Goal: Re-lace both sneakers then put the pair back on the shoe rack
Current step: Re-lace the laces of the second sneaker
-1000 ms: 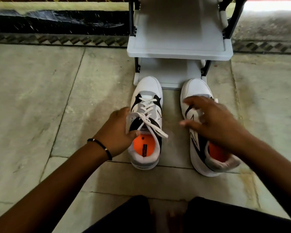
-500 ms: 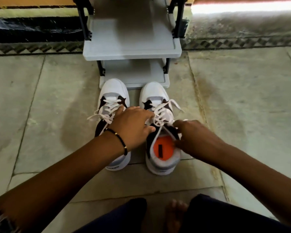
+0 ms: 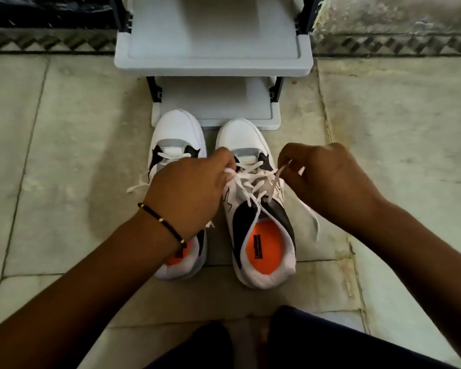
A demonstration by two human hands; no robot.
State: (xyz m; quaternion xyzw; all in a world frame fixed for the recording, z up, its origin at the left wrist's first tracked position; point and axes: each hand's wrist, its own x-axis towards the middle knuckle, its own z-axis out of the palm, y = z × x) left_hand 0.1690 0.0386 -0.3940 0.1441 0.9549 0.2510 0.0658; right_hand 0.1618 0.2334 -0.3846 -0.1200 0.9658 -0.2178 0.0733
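Risk noted: the loose lace end trailing below the right hand's grip could slip out of its eyelet if pulled unevenly, and the left forearm lay across the left sneaker, liable to nudge it. The left hand was closed, pinching the laces of the right sneaker. The right hand was curled, pinching a lace strand. Both sneakers stood on the floor, beyond the grips the shoe rack, toes touching its lowest shelf.
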